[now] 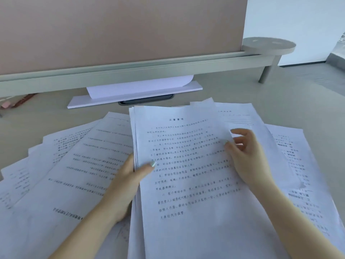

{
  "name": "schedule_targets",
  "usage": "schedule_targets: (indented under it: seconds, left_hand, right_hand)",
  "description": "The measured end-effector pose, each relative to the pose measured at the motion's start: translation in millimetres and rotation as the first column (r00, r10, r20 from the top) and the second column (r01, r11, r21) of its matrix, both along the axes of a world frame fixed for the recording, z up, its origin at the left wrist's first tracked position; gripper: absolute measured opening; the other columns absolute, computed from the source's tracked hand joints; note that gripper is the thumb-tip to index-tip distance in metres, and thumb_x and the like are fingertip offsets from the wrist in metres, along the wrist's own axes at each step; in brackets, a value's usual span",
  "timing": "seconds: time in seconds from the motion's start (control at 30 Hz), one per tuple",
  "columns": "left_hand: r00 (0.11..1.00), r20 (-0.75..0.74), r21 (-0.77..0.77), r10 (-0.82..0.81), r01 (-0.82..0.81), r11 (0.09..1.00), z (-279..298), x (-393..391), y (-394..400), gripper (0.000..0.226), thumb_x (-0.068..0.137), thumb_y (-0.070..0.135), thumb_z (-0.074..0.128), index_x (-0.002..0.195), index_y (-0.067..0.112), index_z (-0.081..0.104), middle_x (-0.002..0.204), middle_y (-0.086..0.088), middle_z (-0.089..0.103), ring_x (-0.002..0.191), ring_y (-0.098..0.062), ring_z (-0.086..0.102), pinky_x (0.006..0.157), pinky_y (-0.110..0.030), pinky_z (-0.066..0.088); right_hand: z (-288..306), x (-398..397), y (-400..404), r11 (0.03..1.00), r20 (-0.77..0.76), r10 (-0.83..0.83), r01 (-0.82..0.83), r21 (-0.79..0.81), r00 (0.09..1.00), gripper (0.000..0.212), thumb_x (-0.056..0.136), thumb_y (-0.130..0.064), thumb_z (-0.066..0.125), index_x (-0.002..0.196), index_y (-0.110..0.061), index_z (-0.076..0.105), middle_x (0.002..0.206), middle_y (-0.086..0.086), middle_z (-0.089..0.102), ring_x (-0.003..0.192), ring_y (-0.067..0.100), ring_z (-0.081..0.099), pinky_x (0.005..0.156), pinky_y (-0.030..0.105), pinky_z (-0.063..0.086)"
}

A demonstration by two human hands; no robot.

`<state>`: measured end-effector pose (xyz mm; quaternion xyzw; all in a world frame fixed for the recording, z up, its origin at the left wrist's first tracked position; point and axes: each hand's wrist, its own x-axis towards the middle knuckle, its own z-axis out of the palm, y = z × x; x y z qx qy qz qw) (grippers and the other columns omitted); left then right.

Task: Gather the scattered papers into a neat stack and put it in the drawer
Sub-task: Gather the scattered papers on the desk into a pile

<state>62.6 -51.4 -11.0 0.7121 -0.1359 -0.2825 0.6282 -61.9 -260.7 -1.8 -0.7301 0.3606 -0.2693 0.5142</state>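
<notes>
A loose stack of printed white papers [186, 165] lies in the middle of the desk, its sheets not quite squared. My left hand [130, 176] grips the stack's left edge, thumb on top and fingers underneath. My right hand [246, 156] rests on the stack's right edge, pinching the top sheet between thumb and fingers. More printed sheets fan out to the left [74, 165] and to the right [298, 165], partly under the stack. No drawer is in view.
A pink partition panel [121, 30] on a grey rail stands at the back. A white board with a curled blank sheet [138, 88] lies under the rail. A round grey shelf [268, 45] sticks out at the right. Pens [20, 101] lie far left.
</notes>
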Motion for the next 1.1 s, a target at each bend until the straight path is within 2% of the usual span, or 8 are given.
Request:
schedule_targets:
  seconds: [0.2, 0.3, 0.43, 0.53, 0.63, 0.77, 0.9, 1.1]
  left_hand:
    - [0.993, -0.118, -0.147, 0.003, -0.02, 0.989, 2, -2, 4, 0.035, 0.088, 0.01, 0.055, 0.12, 0.023, 0.061, 0.112, 0.003, 0.072, 0.104, -0.017, 0.067, 0.087, -0.035, 0.051]
    - [0.996, -0.086, -0.162, 0.027, -0.041, 0.986, 8, -9, 2, 0.037, 0.089, 0.011, 0.054, 0.123, 0.023, 0.058, 0.116, 0.002, 0.069, 0.111, -0.019, 0.063, 0.095, -0.039, 0.048]
    - [0.989, 0.146, -0.111, 0.002, 0.015, 0.994, 14, -18, -2, 0.033, 0.093, 0.025, 0.051, 0.125, 0.03, 0.053, 0.116, 0.016, 0.064, 0.11, -0.005, 0.059, 0.103, -0.035, 0.043]
    - [0.9, 0.431, 0.049, -0.062, 0.045, 0.998, 15, -19, -3, 0.041, 0.095, 0.029, 0.046, 0.135, 0.03, 0.039, 0.126, 0.018, 0.052, 0.108, 0.007, 0.051, 0.094, -0.006, 0.037]
    - [0.82, 0.536, 0.256, -0.2, 0.068, 0.964, 3, -13, -4, 0.054, 0.094, 0.036, 0.043, 0.145, 0.027, 0.026, 0.147, 0.013, 0.037, 0.134, -0.004, 0.036, 0.107, -0.019, 0.027]
    - [0.638, 0.609, 0.59, -0.472, 0.035, 0.807, -11, -16, -5, 0.064, 0.094, 0.046, 0.037, 0.149, 0.024, 0.015, 0.157, 0.008, 0.021, 0.145, -0.01, 0.016, 0.117, -0.028, 0.012]
    - [0.458, 0.652, 0.667, -0.605, 0.033, 0.744, -13, -21, -3, 0.076, 0.081, 0.066, 0.02, 0.147, 0.03, 0.017, 0.156, 0.013, 0.023, 0.145, -0.005, 0.013, 0.114, -0.026, 0.008]
    - [0.529, 0.624, 0.625, -0.575, 0.104, 0.774, -13, -26, -2, 0.061, 0.094, 0.048, 0.035, 0.149, 0.028, 0.017, 0.157, 0.012, 0.019, 0.145, -0.006, 0.014, 0.118, -0.028, 0.012]
  right_hand:
    - [15, -5, -3, 0.966, 0.057, -0.009, -0.006, 0.26, 0.998, 0.049, 0.089, -0.027, 0.06, 0.135, -0.028, 0.044, 0.129, -0.015, 0.051, 0.115, 0.013, 0.056, 0.097, 0.033, 0.044]
    - [30, -16, 2, 0.869, 0.077, 0.224, -0.235, 0.435, 0.972, 0.028, 0.087, -0.027, 0.062, 0.113, -0.019, 0.064, 0.102, 0.002, 0.075, 0.086, 0.023, 0.074, 0.071, 0.038, 0.06]
    - [33, -21, -2, 0.976, -0.001, 0.133, -0.13, 0.176, 0.991, 0.016, 0.084, -0.022, 0.066, 0.093, -0.008, 0.069, 0.091, 0.012, 0.076, 0.077, 0.028, 0.073, 0.072, 0.042, 0.06]
    - [25, -25, -27, 0.984, -0.198, -0.071, 0.036, -0.174, 0.978, 0.025, 0.081, -0.022, 0.063, 0.094, 0.0, 0.066, 0.091, 0.016, 0.069, 0.094, 0.038, 0.067, 0.081, 0.041, 0.053]
    - [11, -34, -46, 0.94, -0.431, -0.158, 0.002, -0.34, 0.888, 0.024, 0.082, -0.008, 0.059, 0.101, 0.004, 0.066, 0.095, 0.021, 0.066, 0.098, 0.041, 0.062, 0.078, 0.039, 0.046]
    - [4, -35, -43, 0.947, -0.561, -0.196, 0.006, -0.321, 0.804, 0.026, 0.083, -0.019, 0.053, 0.106, -0.012, 0.06, 0.102, 0.011, 0.059, 0.115, 0.034, 0.047, 0.097, 0.045, 0.04]
    - [6, -31, -35, 0.953, -0.546, -0.157, -0.018, -0.301, 0.823, 0.03, 0.083, -0.024, 0.05, 0.111, -0.013, 0.053, 0.104, 0.008, 0.059, 0.106, 0.034, 0.052, 0.09, 0.043, 0.043]
    - [19, -30, -26, 0.998, -0.261, -0.062, 0.054, -0.037, 0.963, 0.033, 0.087, -0.02, 0.056, 0.118, -0.012, 0.049, 0.105, 0.008, 0.058, 0.088, 0.028, 0.057, 0.079, 0.038, 0.047]
